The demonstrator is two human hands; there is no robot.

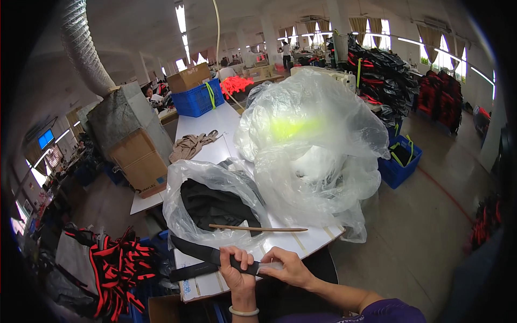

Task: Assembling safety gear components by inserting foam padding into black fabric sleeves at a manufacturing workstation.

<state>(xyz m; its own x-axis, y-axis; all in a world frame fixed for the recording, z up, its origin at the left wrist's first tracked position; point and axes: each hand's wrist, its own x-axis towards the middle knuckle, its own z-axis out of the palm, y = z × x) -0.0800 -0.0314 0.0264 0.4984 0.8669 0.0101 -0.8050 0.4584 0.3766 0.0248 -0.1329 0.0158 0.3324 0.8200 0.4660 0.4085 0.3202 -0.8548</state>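
Note:
Near the table's front edge, my left hand (237, 268) is closed around a black fabric strap (196, 250). The strap's wide curved end reaches out to the left. Below it a second black strip (193, 271) extends left over the table edge; whether it belongs to the same strap I cannot tell. My right hand (288, 268) pinches the strap's right end, where a small pale, translucent piece (271, 265) shows at the fingertips. Just beyond my hands a pointed wooden stick (258, 229) lies across the mouth of a clear plastic bag (175, 185) holding black fabric (212, 202).
A big, puffed clear plastic bag (318, 177) covers the table's right side. Farther back are a brown cloth (193, 145) and a blue crate (196, 101). Red-and-black pieces (118, 266) are heaped at lower left. Another blue crate (399, 169) stands on the floor to the right.

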